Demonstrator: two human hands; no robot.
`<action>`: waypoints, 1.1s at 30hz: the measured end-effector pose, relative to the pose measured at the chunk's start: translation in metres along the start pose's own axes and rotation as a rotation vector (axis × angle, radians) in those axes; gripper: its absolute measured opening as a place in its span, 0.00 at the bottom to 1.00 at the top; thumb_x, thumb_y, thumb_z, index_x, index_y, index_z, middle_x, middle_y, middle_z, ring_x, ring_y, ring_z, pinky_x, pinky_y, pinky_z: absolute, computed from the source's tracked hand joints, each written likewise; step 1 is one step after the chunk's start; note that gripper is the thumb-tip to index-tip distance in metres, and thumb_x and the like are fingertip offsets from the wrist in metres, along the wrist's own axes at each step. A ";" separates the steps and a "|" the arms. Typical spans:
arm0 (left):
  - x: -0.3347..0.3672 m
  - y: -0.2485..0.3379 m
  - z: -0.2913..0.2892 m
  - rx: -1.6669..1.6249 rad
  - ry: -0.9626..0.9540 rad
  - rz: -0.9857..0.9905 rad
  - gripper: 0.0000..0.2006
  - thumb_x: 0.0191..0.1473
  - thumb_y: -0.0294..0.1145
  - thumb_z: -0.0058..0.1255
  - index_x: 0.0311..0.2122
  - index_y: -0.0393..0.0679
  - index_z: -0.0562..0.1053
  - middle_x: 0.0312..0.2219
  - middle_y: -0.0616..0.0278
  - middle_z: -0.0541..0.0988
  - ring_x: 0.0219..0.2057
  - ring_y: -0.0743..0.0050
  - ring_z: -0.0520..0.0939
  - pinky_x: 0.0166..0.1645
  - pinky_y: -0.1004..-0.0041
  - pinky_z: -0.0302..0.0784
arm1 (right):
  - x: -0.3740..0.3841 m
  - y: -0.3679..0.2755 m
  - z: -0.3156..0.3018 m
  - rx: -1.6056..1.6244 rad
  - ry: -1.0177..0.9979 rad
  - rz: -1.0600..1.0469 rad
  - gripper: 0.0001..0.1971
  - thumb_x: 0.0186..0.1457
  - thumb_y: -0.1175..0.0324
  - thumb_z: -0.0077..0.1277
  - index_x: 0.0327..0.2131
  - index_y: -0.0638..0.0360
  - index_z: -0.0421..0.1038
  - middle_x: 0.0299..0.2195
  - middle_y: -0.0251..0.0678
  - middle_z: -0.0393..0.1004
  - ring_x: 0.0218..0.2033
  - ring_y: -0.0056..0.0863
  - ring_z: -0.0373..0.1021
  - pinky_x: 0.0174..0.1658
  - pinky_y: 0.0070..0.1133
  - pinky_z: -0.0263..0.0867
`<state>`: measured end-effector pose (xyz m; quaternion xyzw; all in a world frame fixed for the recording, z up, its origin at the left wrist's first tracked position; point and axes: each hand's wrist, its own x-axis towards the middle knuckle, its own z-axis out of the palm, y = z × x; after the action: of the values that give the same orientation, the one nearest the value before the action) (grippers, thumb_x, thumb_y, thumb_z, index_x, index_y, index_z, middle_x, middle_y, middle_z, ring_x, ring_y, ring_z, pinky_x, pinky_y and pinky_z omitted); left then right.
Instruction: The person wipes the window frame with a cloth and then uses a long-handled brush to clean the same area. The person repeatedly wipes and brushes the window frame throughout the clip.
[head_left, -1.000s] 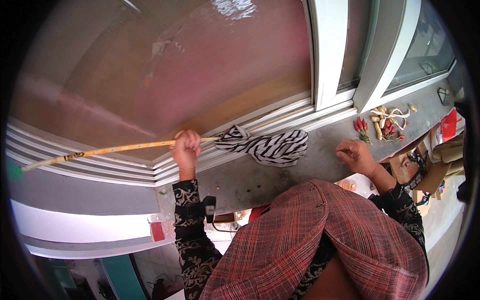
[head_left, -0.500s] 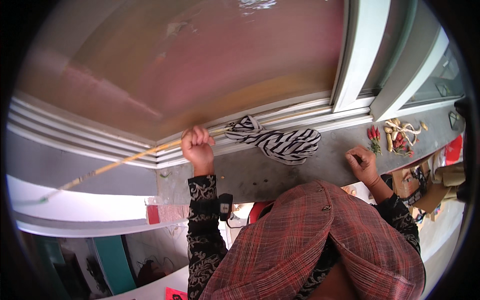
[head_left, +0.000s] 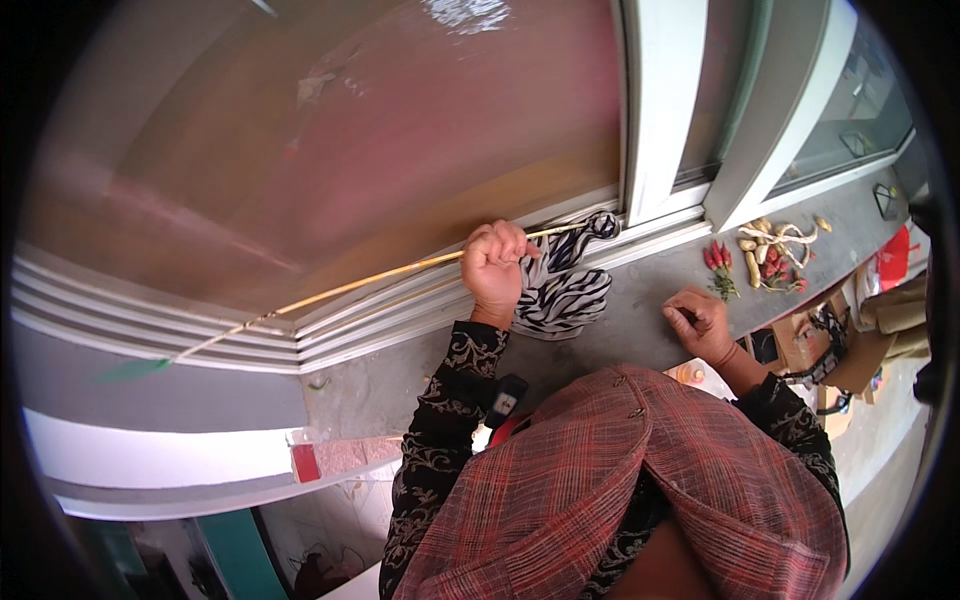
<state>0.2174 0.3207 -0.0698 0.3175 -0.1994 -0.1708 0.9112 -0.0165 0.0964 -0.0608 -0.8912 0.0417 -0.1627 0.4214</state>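
My left hand (head_left: 495,265) is closed around a thin yellowish stick (head_left: 350,280). A green tip (head_left: 138,369) ends the stick on the left. At its right end, a black-and-white striped cloth (head_left: 562,302) is bunched against the window rails (head_left: 662,240), and part of it drapes onto the grey sill (head_left: 440,372). The stick slants across the rails beneath the window glass. My right hand (head_left: 703,325) rests on the sill as a loose fist. I see nothing in it, though the undersides of its fingers are hidden.
Red chillies (head_left: 720,262) and a pile of pale and red pods (head_left: 772,252) lie on the sill at the right. White window frame posts (head_left: 665,110) rise beyond. Cardboard boxes (head_left: 850,365) stand below the sill at the right.
My left hand has moved right along the rails, carrying the stick. The cloth's far end has slid right toward the frame post, and the rest is bunched nearer my hand. My right hand stays on the sill.
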 end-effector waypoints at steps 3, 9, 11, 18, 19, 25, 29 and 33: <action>0.006 -0.007 0.020 0.046 -0.040 -0.027 0.14 0.48 0.30 0.34 0.13 0.48 0.51 0.15 0.65 0.57 0.23 0.70 0.62 0.29 0.63 0.74 | -0.001 -0.002 -0.001 0.000 -0.011 0.016 0.03 0.51 0.75 0.56 0.28 0.63 0.73 0.23 0.39 0.73 0.22 0.33 0.70 0.27 0.23 0.65; 0.005 0.003 0.020 0.118 -0.019 -0.104 0.14 0.50 0.30 0.33 0.15 0.48 0.52 0.17 0.64 0.60 0.25 0.68 0.65 0.35 0.61 0.75 | 0.001 0.001 -0.002 -0.038 -0.024 -0.018 0.03 0.50 0.75 0.56 0.28 0.63 0.73 0.24 0.39 0.73 0.23 0.35 0.71 0.27 0.24 0.67; -0.001 0.013 0.016 0.110 -0.022 -0.107 0.14 0.51 0.30 0.33 0.15 0.47 0.52 0.18 0.63 0.61 0.26 0.67 0.66 0.37 0.60 0.74 | 0.001 0.001 -0.002 -0.043 -0.014 -0.028 0.02 0.50 0.75 0.56 0.28 0.62 0.73 0.24 0.39 0.73 0.24 0.36 0.72 0.28 0.25 0.67; -0.003 0.024 0.032 0.087 -0.046 0.025 0.14 0.50 0.27 0.32 0.13 0.46 0.52 0.18 0.61 0.62 0.25 0.67 0.65 0.34 0.61 0.77 | 0.000 -0.001 -0.003 -0.055 -0.016 -0.024 0.03 0.49 0.74 0.57 0.28 0.60 0.73 0.24 0.39 0.73 0.24 0.38 0.72 0.28 0.26 0.67; -0.002 0.020 0.036 0.078 -0.041 0.030 0.14 0.49 0.27 0.32 0.13 0.46 0.52 0.17 0.61 0.61 0.25 0.67 0.65 0.34 0.61 0.77 | 0.000 -0.001 -0.002 -0.050 -0.013 -0.034 0.03 0.50 0.74 0.57 0.28 0.60 0.73 0.24 0.39 0.73 0.24 0.39 0.72 0.28 0.26 0.67; 0.002 0.010 0.047 0.163 -0.129 -0.026 0.14 0.49 0.27 0.33 0.13 0.47 0.52 0.16 0.63 0.60 0.24 0.69 0.62 0.33 0.61 0.75 | 0.000 0.001 -0.001 -0.053 0.006 -0.051 0.02 0.50 0.75 0.56 0.28 0.61 0.73 0.24 0.40 0.73 0.23 0.38 0.71 0.27 0.25 0.67; 0.001 0.006 0.046 0.154 -0.079 -0.023 0.14 0.49 0.27 0.33 0.13 0.47 0.52 0.17 0.63 0.60 0.24 0.69 0.63 0.34 0.61 0.75 | -0.002 0.000 0.000 -0.041 -0.001 -0.041 0.02 0.51 0.75 0.55 0.28 0.61 0.73 0.24 0.40 0.72 0.23 0.37 0.72 0.27 0.25 0.67; 0.002 -0.003 0.046 0.208 -0.113 -0.024 0.14 0.49 0.26 0.32 0.13 0.46 0.51 0.17 0.62 0.61 0.24 0.68 0.64 0.34 0.61 0.76 | 0.000 -0.001 0.001 -0.030 -0.006 -0.041 0.02 0.51 0.75 0.55 0.29 0.61 0.73 0.24 0.40 0.72 0.23 0.36 0.72 0.27 0.25 0.67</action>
<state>0.1975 0.2943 -0.0383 0.4023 -0.2632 -0.1778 0.8586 -0.0165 0.0972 -0.0607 -0.8984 0.0247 -0.1680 0.4049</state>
